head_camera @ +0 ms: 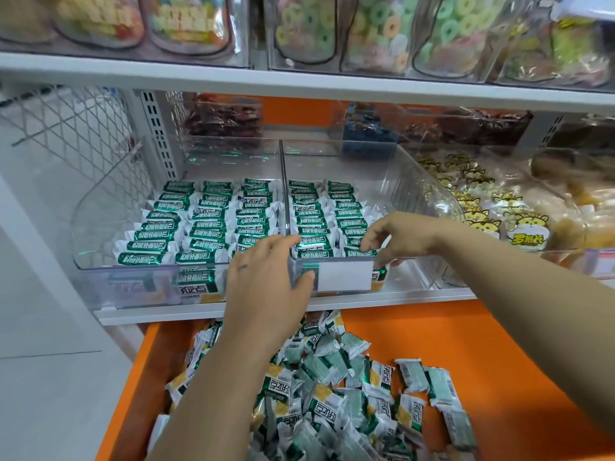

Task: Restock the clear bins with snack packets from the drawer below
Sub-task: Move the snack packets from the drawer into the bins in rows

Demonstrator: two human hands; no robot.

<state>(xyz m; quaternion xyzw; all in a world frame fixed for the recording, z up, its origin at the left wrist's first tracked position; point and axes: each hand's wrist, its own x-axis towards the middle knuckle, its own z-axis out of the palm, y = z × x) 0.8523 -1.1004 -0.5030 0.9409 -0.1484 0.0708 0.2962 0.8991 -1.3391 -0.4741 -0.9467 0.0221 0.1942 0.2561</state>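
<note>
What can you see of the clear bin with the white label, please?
The clear bin, open-topped plastic, sits on the white shelf above the orange drawer, blank label in front. Two rows of green packets fill its left; its right is bare. The left hand grips its front-left corner; the right hand touches front packets.

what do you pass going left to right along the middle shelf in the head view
mesh → left bin → right bin → hamster bags
</note>
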